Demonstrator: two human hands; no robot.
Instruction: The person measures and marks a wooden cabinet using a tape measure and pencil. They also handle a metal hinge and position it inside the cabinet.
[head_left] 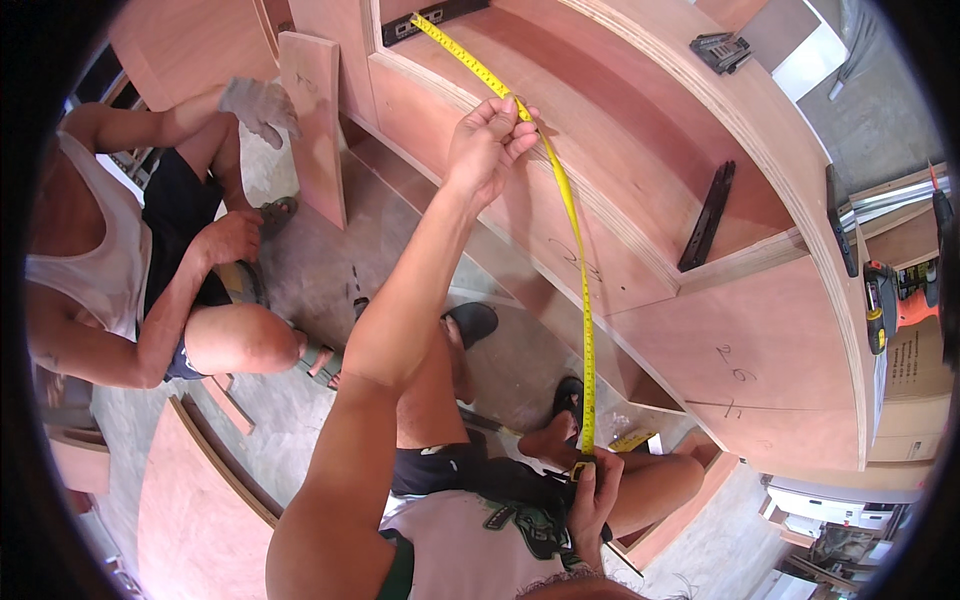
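Note:
A long yellow tape measure (587, 350) runs across the front of a curved plywood cabinet (690, 345). My left hand (490, 145) pinches its blade between thumb and fingers near the cabinet's upper edge. Beyond that hand the blade's end lies over a black drawer slide (400, 32) at an opening's far left corner. Close to my body, my right hand (596, 490) is closed round the tape's dark case, which the fingers partly hide. Between my hands the blade bows outward and twists. A second black drawer slide (708, 215) is fixed at the opening's right side.
At left a co-worker sits low, one hand in a grey glove (260, 110), beside an upright plywood board (312, 125). A curved plywood panel (190, 510) lies on the floor. Black hardware pieces (720, 50) and a red-and-black power tool (880, 300) rest around the cabinet top.

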